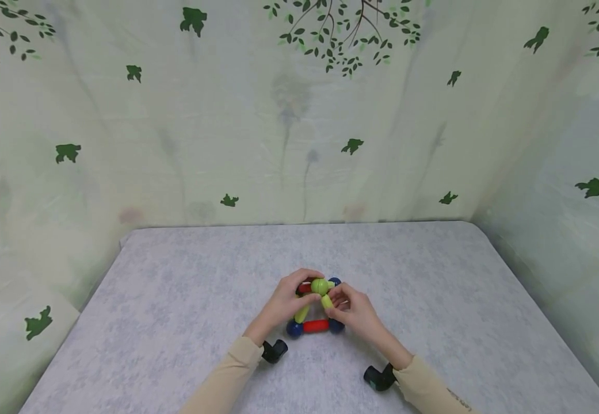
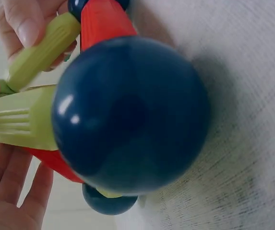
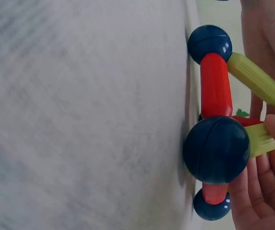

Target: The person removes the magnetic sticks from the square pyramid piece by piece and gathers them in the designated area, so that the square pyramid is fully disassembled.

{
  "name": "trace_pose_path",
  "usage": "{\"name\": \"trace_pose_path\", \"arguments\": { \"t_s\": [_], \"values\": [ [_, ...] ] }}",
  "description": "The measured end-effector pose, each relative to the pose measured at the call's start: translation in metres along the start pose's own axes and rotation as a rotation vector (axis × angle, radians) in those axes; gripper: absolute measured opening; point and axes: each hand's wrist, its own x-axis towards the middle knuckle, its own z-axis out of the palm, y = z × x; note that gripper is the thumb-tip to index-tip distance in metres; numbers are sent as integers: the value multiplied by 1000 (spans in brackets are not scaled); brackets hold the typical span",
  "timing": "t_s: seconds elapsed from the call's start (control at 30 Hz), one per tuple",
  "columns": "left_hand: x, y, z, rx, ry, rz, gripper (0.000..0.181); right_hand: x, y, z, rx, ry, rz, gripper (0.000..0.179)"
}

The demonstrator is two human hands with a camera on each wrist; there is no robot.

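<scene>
A small frame of red rods (image 1: pixel 316 326) and dark blue balls (image 1: pixel 294 329) stands on the table, with yellow-green rods (image 1: pixel 301 314) slanting up from it. At its top sits a light green ball (image 1: pixel 319 286). My left hand (image 1: pixel 285 298) pinches that ball from the left, fingers behind and thumb in front. From the right, my right hand (image 1: pixel 357 313) pinches the front right yellow-green rod (image 3: pixel 260 140), which rises from a blue ball (image 3: pixel 216 149). In the left wrist view, another blue ball (image 2: pixel 130 115) fills the middle and covers part of the frame.
The grey mottled table (image 1: pixel 185 276) spreads around the frame. Behind it hangs a pale curtain (image 1: pixel 258 126) printed with leaves, which also lines both sides. Black wrist cameras (image 1: pixel 275 351) stick out below both hands, close to the table.
</scene>
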Motion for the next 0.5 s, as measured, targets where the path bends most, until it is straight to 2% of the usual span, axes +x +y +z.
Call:
{"name": "trace_pose_path", "arguments": {
  "t_s": [0.1,0.17,0.3,0.4,0.5],
  "values": [
    [0,0,-5,23,6,-5,36,-4,-11,-2,-2,-28,-53,19],
    [1,1,-6,27,-2,-10,36,-4,-12,-3,16,-39,-43,18],
    [0,3,-5,21,-31,-7,36,5,10,-6,48,32,26,15],
    [-1,3,-4,1,-42,-3,36,18,28,-8,0,103,28,14],
    [-2,3,-3,-29,-69,4,36,26,30,-11,-41,76,1,17]
  ]
}}
